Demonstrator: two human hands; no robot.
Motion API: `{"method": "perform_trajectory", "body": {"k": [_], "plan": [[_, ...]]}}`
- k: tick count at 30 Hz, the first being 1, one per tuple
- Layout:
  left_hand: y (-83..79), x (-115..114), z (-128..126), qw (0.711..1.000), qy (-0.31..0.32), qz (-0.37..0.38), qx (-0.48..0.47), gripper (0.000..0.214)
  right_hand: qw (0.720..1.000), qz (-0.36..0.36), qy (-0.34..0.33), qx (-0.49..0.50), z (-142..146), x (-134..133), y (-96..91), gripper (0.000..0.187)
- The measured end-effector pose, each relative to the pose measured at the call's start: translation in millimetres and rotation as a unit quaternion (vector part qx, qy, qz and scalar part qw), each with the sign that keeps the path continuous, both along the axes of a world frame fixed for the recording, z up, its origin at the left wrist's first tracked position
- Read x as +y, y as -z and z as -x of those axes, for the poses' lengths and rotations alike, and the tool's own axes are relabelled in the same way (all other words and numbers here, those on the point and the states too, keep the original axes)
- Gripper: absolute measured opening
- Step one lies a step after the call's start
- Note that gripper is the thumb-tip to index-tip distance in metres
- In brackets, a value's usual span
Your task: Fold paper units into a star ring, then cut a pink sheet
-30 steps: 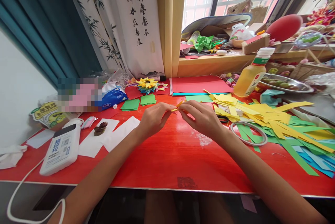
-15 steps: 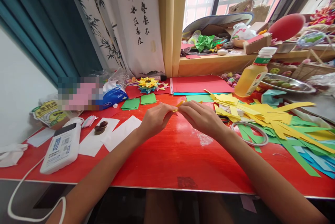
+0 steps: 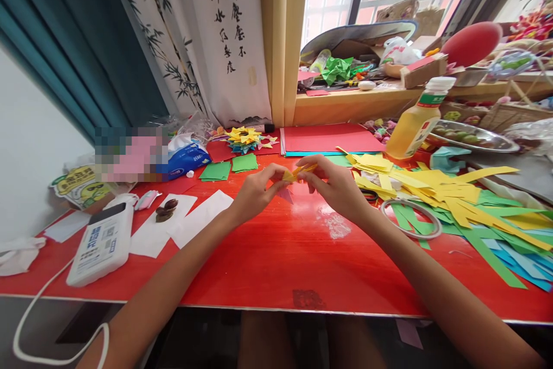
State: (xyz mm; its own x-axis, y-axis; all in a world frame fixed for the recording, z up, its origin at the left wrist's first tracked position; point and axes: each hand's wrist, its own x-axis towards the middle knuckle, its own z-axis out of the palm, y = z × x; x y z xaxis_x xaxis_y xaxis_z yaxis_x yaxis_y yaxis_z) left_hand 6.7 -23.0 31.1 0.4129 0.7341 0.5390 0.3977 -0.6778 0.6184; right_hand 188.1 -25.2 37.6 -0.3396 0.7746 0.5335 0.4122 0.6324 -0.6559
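Observation:
Both my hands meet over the middle of the red table [image 3: 259,265], pinching a small folded piece of yellow paper [image 3: 290,175]. My left hand [image 3: 256,189] grips its left end between thumb and fingers. On the other side, my right hand [image 3: 330,185] is closed on the right part, with its fingers covering some of the paper. A pinkish paper corner [image 3: 285,195] shows just below the left fingertips; whether it is joined to the yellow piece I cannot tell. Behind the hands sits a star-shaped ring of folded yellow and blue paper [image 3: 244,137].
Green paper squares [image 3: 216,171] and red sheets [image 3: 330,137] lie behind. To the right are yellow strips [image 3: 453,190], a tape ring [image 3: 437,229] and a juice bottle [image 3: 415,124]. On the left stand a white corded device [image 3: 101,245] and a blue tissue pack [image 3: 186,160].
My fingers have shifted from a tight, knuckles-over grip to a raised pinch, so more of the yellow paper shows. The right hand has lifted slightly. Things on the table stay put.

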Motion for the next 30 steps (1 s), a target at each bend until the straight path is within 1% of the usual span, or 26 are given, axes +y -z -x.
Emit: {"method": "perform_trajectory", "body": {"k": [3, 7, 11, 15, 19, 24, 30], "plan": [[0.2, -1.1, -0.7, 1.0, 0.013, 0.023, -0.009, 0.012, 1.0, 0.004, 0.016, 0.009, 0.8, -2.0, -0.8, 0.014], [-0.6, -1.3, -1.0, 0.997, 0.021, 0.06, -0.033, 0.013, 1.0, 0.008, 0.01, 0.023, 1.2, -3.2, -1.3, 0.015], [-1.2, -0.9, -0.9, 0.992, 0.038, 0.102, -0.066, 0.015, 0.998, 0.045, -0.004, 0.047, 0.8, -0.8, 0.2, 0.017], [-1.5, -0.4, -1.1, 0.99, 0.044, 0.11, -0.078, 0.015, 0.99, 0.087, -0.05, 0.098, 0.7, 2.3, 1.7, 0.018], [-0.6, 0.4, -1.4, 0.989, 0.055, 0.113, -0.084, 0.016, 0.983, 0.098, -0.094, 0.12, 0.8, 3.3, 2.0, 0.021], [0.6, 0.6, -1.6, 0.989, 0.057, 0.113, -0.079, 0.015, 0.983, 0.101, -0.098, 0.114, 0.3, 2.4, 2.1, 0.017], [-1.1, -1.0, -2.1, 0.988, 0.065, 0.123, -0.07, 0.015, 0.987, 0.099, -0.083, 0.097, 0.2, 2.2, 0.7, 0.012]]}}
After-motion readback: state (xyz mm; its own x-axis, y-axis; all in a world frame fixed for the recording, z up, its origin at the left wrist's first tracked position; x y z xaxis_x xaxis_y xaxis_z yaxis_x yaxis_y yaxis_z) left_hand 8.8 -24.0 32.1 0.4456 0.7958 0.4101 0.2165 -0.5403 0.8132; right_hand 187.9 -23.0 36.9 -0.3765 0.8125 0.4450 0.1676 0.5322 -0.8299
